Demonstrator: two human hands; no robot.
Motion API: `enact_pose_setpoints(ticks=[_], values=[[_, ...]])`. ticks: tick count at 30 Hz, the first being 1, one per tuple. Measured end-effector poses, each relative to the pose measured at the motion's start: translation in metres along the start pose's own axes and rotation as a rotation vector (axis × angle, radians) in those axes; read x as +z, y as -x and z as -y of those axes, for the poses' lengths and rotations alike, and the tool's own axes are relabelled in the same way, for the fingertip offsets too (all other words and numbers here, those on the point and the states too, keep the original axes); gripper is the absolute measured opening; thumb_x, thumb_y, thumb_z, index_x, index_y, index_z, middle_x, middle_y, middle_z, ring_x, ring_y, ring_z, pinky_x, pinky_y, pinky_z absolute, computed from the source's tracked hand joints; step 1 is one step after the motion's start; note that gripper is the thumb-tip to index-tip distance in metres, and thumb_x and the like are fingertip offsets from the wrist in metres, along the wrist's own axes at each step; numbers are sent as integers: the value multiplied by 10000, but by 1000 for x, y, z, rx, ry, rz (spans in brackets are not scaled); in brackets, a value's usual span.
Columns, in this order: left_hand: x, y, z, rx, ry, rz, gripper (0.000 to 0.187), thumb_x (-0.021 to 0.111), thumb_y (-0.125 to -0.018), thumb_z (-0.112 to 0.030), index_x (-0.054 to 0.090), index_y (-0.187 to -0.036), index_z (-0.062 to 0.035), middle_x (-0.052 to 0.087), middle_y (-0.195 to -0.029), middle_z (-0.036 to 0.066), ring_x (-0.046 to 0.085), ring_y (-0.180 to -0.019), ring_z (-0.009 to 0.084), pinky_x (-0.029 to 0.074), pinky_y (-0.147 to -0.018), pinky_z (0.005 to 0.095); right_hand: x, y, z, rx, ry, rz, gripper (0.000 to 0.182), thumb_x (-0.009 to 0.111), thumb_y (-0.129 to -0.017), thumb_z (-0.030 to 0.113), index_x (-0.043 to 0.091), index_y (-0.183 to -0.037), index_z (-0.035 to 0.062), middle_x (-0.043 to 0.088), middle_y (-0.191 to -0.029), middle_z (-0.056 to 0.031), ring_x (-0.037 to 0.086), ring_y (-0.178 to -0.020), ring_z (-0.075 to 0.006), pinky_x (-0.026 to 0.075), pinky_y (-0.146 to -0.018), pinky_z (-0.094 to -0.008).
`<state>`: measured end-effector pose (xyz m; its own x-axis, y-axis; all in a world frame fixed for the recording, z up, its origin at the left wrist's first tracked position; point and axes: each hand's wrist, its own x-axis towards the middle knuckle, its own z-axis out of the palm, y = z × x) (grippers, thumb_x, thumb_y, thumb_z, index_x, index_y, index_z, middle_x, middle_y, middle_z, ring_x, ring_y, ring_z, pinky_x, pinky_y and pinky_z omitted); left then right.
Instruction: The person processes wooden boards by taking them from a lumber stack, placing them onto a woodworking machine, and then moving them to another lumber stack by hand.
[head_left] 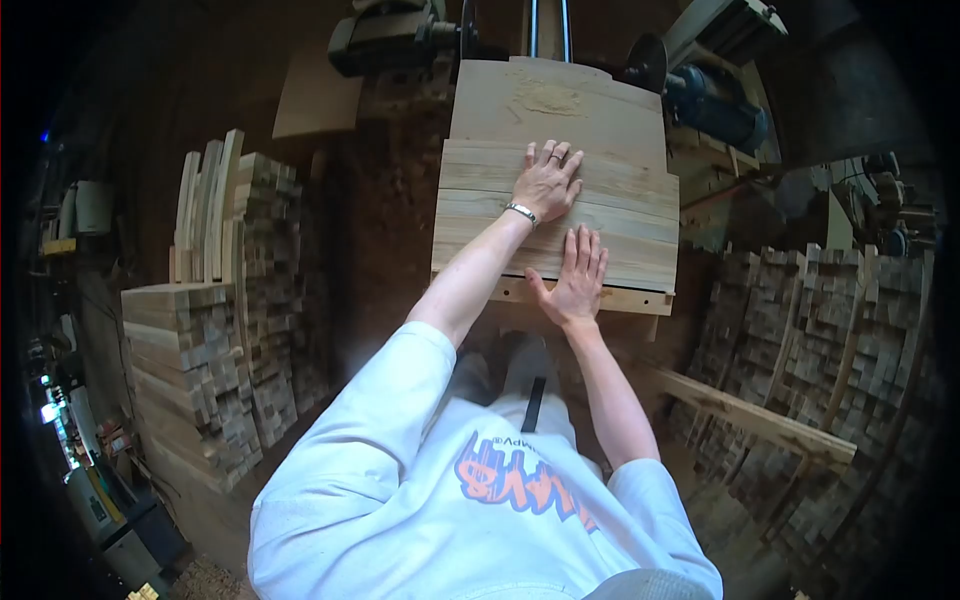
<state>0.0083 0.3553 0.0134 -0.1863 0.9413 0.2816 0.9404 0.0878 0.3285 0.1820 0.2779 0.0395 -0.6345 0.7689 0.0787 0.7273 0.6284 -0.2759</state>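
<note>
Several light wooden boards (478,205) lie side by side, crosswise, on a flat wooden platform (475,95). My left hand (547,184), with a ring and a wrist band, rests flat on the upper middle boards, fingers spread. Lower and to the right, my right hand (575,285) lies over the near edge of the boards, its fingers stretched out on the wood and its thumb apart. Neither hand is closed round anything. A wooden strip (655,302) with dark holes runs along the platform's near edge.
Motors with round discs stand beyond the platform, one at the left (385,42) and one at the right (715,105). Sawdust (545,97) lies on the platform. Stacked wood pieces rise at the left (180,330) and right (800,300). A long plank (755,412) juts out at the lower right.
</note>
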Motion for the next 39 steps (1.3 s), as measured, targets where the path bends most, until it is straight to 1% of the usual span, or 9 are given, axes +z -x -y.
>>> enact_pose_setpoints(ticks=[2, 6, 8, 12, 18, 21, 25, 30, 39], values=[[-3, 24, -6, 89, -14, 42, 581, 480, -892, -462, 404, -1388, -169, 326, -1416, 181, 250, -1352, 339, 123, -1139, 479, -10, 13, -15, -83, 70, -6, 916, 544, -795, 624, 278, -1418, 6, 219, -1497, -189, 138, -1406, -355, 101, -1142, -487], [-20, 59, -15, 179, 21, 38, 615, 488, -875, -516, 424, -1377, -167, 323, -1411, 176, 256, -1340, 349, 152, -1134, 481, -40, 2, -125, 416, 139, -161, 814, 612, -802, 520, 380, -1344, -41, 365, -1392, -238, 304, -1314, -371, 246, -1092, -463], [-30, 68, -20, 179, 25, 74, 620, 496, -870, -518, 427, -1374, -163, 331, -1398, 179, 269, -1327, 350, 158, -1132, 482, -60, -16, -169, 523, -156, 64, 750, 622, -808, 516, 477, -1248, -75, 524, -1188, -263, 517, -1112, -401, 434, -948, -428], [-30, 74, -27, 175, 40, 75, 631, 527, -854, -512, 439, -1361, -148, 348, -1365, 185, 293, -1299, 344, 177, -1123, 486, -76, -33, -135, 658, -10, 109, 750, 628, -796, 539, 508, -1221, -67, 554, -1140, -250, 541, -1084, -397, 442, -932, -433], [-60, 63, -19, 180, 35, 230, 895, 642, -697, -622, 386, -1390, -117, 311, -1370, 248, 281, -1288, 414, 168, -1111, 522, -76, -36, -137, 442, -132, 10, 711, 651, -804, 446, 457, -1256, -66, 520, -1164, -235, 501, -1096, -412, 416, -937, -451], [-74, 47, -17, 254, -73, 346, 1159, 752, -522, -642, 281, -1438, -110, 282, -1386, 280, 276, -1285, 448, 186, -1086, 566, -67, -3, -95, 75, 40, -350, 640, 707, -749, 305, 448, -1234, -23, 492, -1143, -204, 433, -1105, -393, 359, -947, -491], [-75, 27, -38, 257, -113, 580, 1339, 837, -395, -557, 165, -1472, -130, 276, -1395, 283, 303, -1273, 446, 239, -1020, 629, -43, 42, -53, -338, -295, -44, 483, 745, -708, 307, 557, -1095, 88, 509, -1092, -129, 461, -1082, -316, 362, -934, -452], [-73, 20, -41, 225, -94, 658, 1358, 863, -334, -435, 179, -1468, -137, 306, -1354, 286, 357, -1217, 406, 311, -947, 580, -35, 27, -61, -277, -339, 2, 578, 758, -692, 381, 528, -1122, 69, 503, -1086, -126, 465, -1047, -308, 349, -913, -439], [-63, 6, -32, 208, -125, 629, 1364, 871, -328, -400, 164, -1463, -129, 297, -1348, 290, 317, -1242, 438, 249, -1005, 623, -40, 5, -68, -407, -360, 39, 673, 756, -655, 491, 525, -1124, 68, 526, -1081, -114, 481, -1045, -287, 344, -925, -440]])
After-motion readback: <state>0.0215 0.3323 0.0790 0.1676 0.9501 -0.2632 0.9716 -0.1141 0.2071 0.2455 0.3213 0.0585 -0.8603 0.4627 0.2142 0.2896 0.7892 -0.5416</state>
